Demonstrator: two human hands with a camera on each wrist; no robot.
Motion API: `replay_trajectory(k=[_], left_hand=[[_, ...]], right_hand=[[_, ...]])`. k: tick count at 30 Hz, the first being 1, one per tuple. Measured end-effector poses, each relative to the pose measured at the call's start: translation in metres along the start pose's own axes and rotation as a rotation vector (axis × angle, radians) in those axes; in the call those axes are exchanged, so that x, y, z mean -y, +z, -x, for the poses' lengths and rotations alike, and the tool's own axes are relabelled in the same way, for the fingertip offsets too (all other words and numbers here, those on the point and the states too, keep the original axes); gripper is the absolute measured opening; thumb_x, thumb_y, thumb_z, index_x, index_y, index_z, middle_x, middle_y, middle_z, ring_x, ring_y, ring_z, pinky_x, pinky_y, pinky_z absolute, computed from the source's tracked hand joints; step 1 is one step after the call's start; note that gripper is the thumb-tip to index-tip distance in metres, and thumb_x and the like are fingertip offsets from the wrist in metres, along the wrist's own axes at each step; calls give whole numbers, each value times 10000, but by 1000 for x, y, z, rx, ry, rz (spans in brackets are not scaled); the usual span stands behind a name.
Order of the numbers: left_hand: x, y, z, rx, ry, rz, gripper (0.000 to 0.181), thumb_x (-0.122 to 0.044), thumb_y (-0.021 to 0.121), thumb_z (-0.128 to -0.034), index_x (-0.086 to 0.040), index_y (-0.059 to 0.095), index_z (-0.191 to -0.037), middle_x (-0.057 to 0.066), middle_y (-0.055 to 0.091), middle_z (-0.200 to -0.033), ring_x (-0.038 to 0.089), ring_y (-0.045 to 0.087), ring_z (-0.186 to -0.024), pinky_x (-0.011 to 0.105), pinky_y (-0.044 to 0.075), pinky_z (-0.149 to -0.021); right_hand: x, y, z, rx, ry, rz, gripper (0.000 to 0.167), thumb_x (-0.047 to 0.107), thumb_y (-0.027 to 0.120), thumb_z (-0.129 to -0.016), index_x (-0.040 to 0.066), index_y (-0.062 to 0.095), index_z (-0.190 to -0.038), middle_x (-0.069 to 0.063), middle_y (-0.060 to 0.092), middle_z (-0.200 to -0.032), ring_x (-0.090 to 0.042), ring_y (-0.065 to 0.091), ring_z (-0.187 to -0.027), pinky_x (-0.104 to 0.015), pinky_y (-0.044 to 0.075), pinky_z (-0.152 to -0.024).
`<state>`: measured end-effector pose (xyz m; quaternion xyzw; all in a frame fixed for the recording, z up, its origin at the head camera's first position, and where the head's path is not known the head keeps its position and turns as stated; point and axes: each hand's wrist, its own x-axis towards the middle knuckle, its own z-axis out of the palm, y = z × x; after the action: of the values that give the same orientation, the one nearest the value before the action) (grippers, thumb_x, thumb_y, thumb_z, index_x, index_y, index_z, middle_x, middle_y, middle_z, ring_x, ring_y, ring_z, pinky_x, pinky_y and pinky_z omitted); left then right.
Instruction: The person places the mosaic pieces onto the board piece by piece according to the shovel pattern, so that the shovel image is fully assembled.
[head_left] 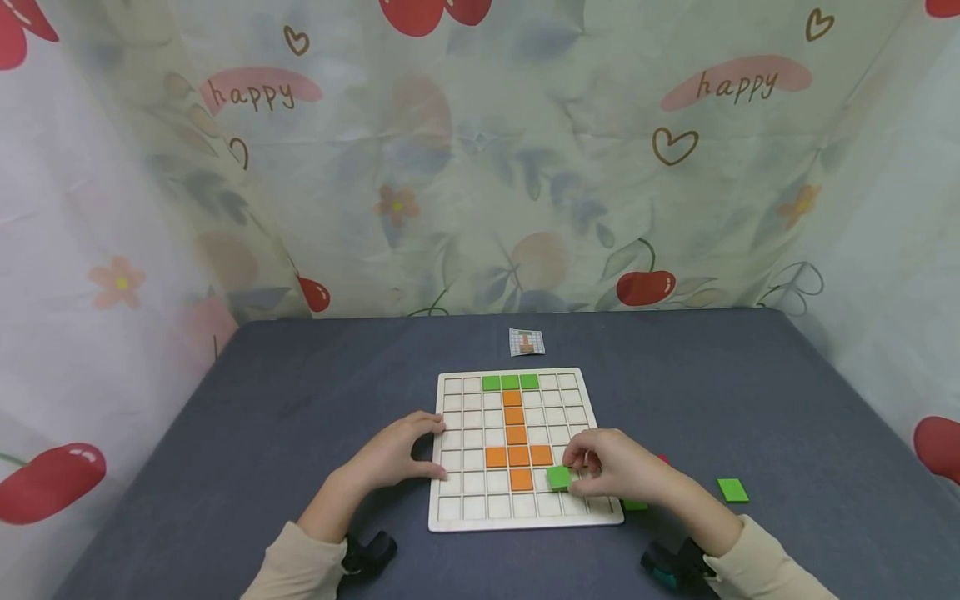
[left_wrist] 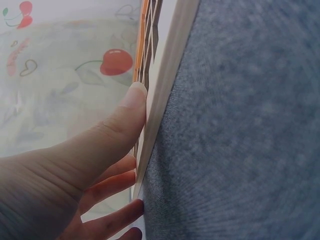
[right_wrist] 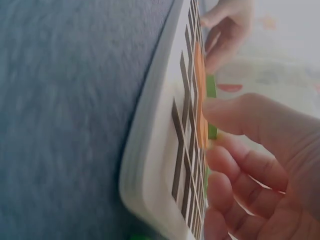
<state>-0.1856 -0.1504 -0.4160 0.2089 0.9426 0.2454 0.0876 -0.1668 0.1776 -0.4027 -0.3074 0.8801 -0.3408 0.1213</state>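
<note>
A white grid board (head_left: 487, 507) lies on the table, with orange tiles (head_left: 516, 435) in a column and a short crossbar, and a row of green tiles (head_left: 510, 382) along its top. At the board's left edge rests my left hand (head_left: 386, 454), thumb and fingers spread apart; in the left wrist view its thumb (left_wrist: 117, 122) touches the rim. My right hand (head_left: 618, 467) pinches a green tile (head_left: 558, 477) between thumb and fingers over the lower right cells. The right wrist view shows that green tile (right_wrist: 212, 89) standing above the board's surface.
A small printed picture card (head_left: 527, 342) lies behind the board. One loose green tile (head_left: 732, 490) is on the table at right. Another green tile (head_left: 635, 505) and a red piece (head_left: 664, 459) are partly hidden by the right arm. A printed curtain (head_left: 480, 183) surrounds the table.
</note>
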Motion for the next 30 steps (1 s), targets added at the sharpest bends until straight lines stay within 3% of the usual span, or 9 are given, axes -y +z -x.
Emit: replay_trajectory(k=[16,30], left_hand=[[0,1,-1,4,-19,-3,699,-360,807,-690,-28,572,-1259,120,507,-1371,290,477,-1267,449,399,-1045],[-1,1,0,7,-32,-6,702,-358,808,-690,-34,570,-1266,113,504,-1377,285,470,-1276,445,393,-1053]], right_hand=[[11,14,-11,-43,53,78,188,130,760,-730,89,650,-877,41,558,-735,-27,464,-617,-167,412,-577],[11,14,-9,-55,68,72,200,156,772,-732,94,652,-880,45,559,-738,-11,457,-608,-161,412,-572]])
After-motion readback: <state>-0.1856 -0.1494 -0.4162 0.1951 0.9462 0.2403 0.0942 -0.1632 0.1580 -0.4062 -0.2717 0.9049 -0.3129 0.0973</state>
